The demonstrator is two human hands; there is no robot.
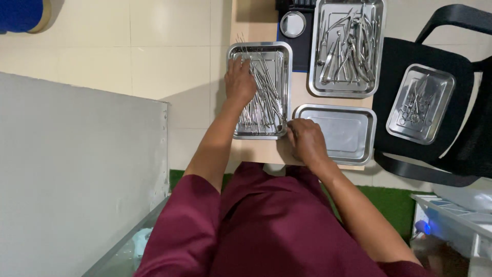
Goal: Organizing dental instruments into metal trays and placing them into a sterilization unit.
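At 12 o'clock a large steel tray [346,91] holds a heap of metal tools [346,43], and just beside it, toward 11 o'clock, stands a small round steel bowl [293,24]. At 3 o'clock a black chair [410,56] carries a smaller steel tray [421,102] with some tools. At 10 o'clock a blue container [20,14] stands on the pale tiled floor [128,56]. At 8 o'clock is a grey panel [66,179].

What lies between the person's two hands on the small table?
In the head view, the steel tray of slim metal instruments lies between the left hand, resting in it, and the right hand at its near right corner.
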